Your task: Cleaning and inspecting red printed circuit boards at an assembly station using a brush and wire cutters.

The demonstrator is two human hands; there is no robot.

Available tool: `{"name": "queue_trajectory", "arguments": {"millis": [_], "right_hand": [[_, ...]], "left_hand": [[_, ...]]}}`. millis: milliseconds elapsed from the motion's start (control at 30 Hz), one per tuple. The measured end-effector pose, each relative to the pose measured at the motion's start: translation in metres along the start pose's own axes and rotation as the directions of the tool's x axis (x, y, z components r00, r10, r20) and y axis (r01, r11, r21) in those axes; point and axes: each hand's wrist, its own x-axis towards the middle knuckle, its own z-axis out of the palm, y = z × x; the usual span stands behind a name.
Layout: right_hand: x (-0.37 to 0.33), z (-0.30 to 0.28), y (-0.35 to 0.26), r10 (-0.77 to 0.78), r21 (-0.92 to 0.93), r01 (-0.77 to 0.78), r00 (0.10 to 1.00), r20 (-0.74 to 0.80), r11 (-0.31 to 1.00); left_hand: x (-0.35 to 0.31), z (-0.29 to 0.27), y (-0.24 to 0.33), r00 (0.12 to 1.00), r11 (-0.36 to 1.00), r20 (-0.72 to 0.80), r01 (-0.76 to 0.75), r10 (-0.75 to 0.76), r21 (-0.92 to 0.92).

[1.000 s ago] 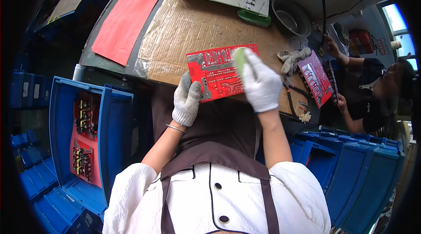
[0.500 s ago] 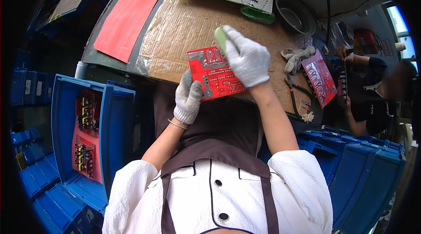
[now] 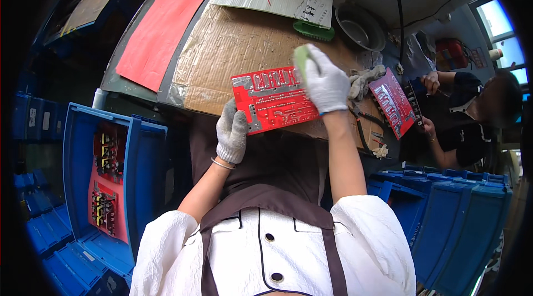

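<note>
Gripping the lower left corner of the red board (image 3: 269,108), the left hand (image 3: 232,132) kept it solder side up at the near edge of the cardboard-covered desk (image 3: 208,68). The right hand (image 3: 328,88) was closed around a green block (image 3: 301,58), likely a scrubbing brush, over the board's upper right part; whether it touched the surface could not be told. The work on this board looked to be midway, since the block was over it and the board was not yet set down. Solder shone across the exposed face, but nothing showed which parts were done and which were left. Left of the left hand, a blue bin (image 3: 145,168) held two boards (image 3: 104,207), parts showing; whether these were finished or waiting was unclear. Right of the right hand, another board (image 3: 394,101) stood by a co-worker's hand (image 3: 428,126), its stage equally uncertain.
</note>
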Motion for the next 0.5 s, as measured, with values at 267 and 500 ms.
{"name": "queue_trajectory", "arguments": {"millis": [267,500], "right_hand": [[-0.142,-0.002,-0.073,-0.401,0.065,0.399,0.878,0.262,0.915],[-0.068,-0.053,0.075,-0.025,-0.019,0.023,0.99,-0.139,1.0]], "left_hand": [[0.017,-0.018,0.01,0.975,0.93,0.081,0.221,-0.206,-0.292],[-0.007,-0.028,0.091,0.953,0.876,0.079,0.301,-0.293,-0.376]]}}
